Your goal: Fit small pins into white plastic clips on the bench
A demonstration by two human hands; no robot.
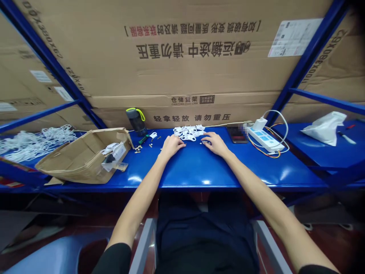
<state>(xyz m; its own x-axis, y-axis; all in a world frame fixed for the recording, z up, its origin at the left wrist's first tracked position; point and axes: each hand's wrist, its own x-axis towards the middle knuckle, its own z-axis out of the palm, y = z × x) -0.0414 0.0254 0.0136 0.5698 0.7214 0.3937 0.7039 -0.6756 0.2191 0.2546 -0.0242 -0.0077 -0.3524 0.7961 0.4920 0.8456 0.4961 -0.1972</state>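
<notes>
Both of my hands rest on the blue table (199, 167), on either side of a pile of small white plastic parts (188, 133). My left hand (172, 146) lies at the pile's left front, its fingers curled together near the tabletop; anything between them is too small to make out. On the right, my right hand (214, 143) has its index finger stretched toward the pile and its other fingers bent over tiny pieces. Several small brass-coloured pieces (138, 149) lie left of my left hand, near a green-handled screwdriver (144, 138) and a single white part (153, 135).
An open cardboard box (76, 160) with plastic bags stands at the left, before white cords (42, 140). A dark bottle (136, 121) is at the back. Rightward are a phone (237, 134), a power strip (265, 140) with cables and a white bag (325, 127). Cardboard (185, 76) closes the rear.
</notes>
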